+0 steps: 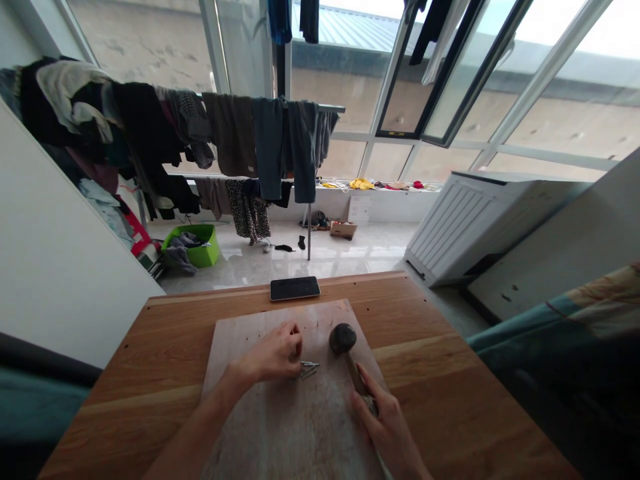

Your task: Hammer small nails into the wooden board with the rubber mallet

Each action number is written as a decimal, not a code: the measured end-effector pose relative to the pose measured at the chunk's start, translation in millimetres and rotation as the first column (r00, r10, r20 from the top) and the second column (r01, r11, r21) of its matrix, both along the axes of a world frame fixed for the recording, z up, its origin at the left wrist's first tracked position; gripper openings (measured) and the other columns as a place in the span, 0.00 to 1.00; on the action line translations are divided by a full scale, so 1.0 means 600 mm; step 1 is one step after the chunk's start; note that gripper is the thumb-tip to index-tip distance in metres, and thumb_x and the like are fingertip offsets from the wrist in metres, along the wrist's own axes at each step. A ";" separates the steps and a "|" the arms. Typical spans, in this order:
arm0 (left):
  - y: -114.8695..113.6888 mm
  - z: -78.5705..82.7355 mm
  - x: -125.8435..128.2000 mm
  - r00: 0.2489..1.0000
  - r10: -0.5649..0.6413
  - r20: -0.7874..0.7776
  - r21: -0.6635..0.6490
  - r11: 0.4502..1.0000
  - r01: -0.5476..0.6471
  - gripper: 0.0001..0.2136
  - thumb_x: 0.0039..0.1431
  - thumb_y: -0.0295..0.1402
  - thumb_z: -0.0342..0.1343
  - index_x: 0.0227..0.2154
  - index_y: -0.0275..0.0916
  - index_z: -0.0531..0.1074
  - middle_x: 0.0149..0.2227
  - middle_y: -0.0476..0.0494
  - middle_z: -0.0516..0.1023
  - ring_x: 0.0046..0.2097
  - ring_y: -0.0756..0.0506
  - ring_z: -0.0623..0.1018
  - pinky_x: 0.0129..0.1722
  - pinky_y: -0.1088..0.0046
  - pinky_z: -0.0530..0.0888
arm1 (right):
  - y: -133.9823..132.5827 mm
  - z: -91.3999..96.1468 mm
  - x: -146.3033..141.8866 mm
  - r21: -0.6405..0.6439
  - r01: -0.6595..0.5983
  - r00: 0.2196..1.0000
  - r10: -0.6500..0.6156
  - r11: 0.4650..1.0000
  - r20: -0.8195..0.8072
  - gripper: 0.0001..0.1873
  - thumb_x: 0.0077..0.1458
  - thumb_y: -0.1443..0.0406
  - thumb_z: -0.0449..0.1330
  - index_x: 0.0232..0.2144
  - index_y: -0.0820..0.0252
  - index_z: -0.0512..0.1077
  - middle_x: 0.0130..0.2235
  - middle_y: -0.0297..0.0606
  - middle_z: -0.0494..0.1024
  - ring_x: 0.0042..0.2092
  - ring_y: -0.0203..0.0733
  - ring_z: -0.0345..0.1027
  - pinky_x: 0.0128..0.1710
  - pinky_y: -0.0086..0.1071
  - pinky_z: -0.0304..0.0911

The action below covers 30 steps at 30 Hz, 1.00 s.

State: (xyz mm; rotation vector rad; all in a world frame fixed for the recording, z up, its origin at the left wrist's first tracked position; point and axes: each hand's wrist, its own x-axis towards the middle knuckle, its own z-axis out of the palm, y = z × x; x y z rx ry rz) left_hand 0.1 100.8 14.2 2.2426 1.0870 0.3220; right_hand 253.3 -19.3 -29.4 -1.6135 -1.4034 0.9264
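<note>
A pale wooden board [300,427] lies on a brown wooden table [430,387]. My left hand [274,355] rests on the board with its fingers curled in a pinch, touching a few small metal nails [309,369] that lie just to its right. My right hand [385,423] is closed round the wooden handle of a mallet whose dark round head [343,338] rests on the board, a little right of the nails.
A dark phone [295,288] lies flat at the table's far edge. Beyond the table are a tiled floor, a laden clothes rack [270,147], a green basket [197,243] and a white appliance [465,220]. A teal cloth [560,333] hangs at the right.
</note>
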 end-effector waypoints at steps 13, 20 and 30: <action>-0.005 0.018 0.012 0.991 -0.055 -0.124 0.015 0.998 0.057 0.09 0.48 0.25 0.59 0.34 0.41 0.73 0.40 0.47 0.73 0.38 0.45 0.74 0.35 0.73 0.67 | -0.004 -0.008 -0.001 -0.019 0.014 1.000 -0.014 1.000 0.015 0.32 0.56 0.50 0.60 0.58 0.61 0.73 0.41 0.47 0.84 0.47 0.57 0.77 0.40 0.41 0.75; -0.006 0.014 0.019 0.989 -0.101 -0.110 -0.026 0.995 0.099 0.04 0.49 0.24 0.58 0.24 0.39 0.72 0.39 0.45 0.73 0.37 0.45 0.74 0.36 0.71 0.69 | -0.006 -0.009 -0.001 -0.039 0.016 1.000 -0.016 0.999 -0.008 0.33 0.56 0.50 0.59 0.59 0.61 0.72 0.35 0.45 0.84 0.39 0.54 0.79 0.34 0.37 0.74; -0.017 0.022 0.015 0.987 -0.106 -0.124 -0.017 0.994 0.104 0.05 0.46 0.25 0.59 0.23 0.39 0.69 0.39 0.46 0.72 0.37 0.45 0.73 0.36 0.71 0.68 | -0.005 -0.008 0.000 -0.019 0.015 1.000 -0.015 1.000 0.006 0.32 0.57 0.50 0.59 0.59 0.61 0.71 0.47 0.48 0.82 0.52 0.57 0.74 0.48 0.42 0.72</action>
